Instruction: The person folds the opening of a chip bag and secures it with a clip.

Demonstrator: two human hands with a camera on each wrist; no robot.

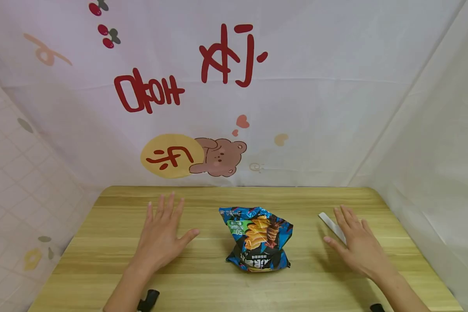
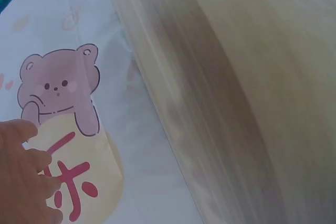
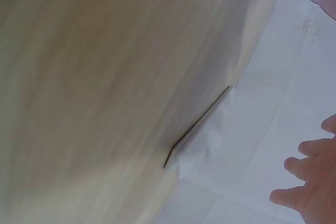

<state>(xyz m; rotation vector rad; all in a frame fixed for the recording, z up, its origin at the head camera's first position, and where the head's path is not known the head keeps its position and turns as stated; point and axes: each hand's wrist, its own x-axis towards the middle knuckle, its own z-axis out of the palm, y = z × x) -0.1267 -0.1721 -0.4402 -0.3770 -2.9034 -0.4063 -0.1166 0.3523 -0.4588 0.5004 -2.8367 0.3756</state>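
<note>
A shiny blue and black bag of chips (image 1: 257,240), its print upside down, sits mid-table between the two hands. My left hand (image 1: 161,236) is left of the bag with fingers spread and holds nothing; its fingertips (image 2: 50,182) show at the edge of the left wrist view. Over on the right, my right hand (image 1: 359,245) has its fingers extended and grips nothing. Beside that hand lies a thin white strip (image 1: 329,224), partly covered by it; its exact kind cannot be told. The fingers (image 3: 299,169) are spread in the right wrist view.
The wooden tabletop (image 1: 203,286) ends at a white cloth backdrop (image 1: 316,108) printed with a bear (image 1: 222,158) and red characters. Cloth side walls (image 1: 444,164) stand at left and right. Black bands (image 1: 150,299) show near the wrists.
</note>
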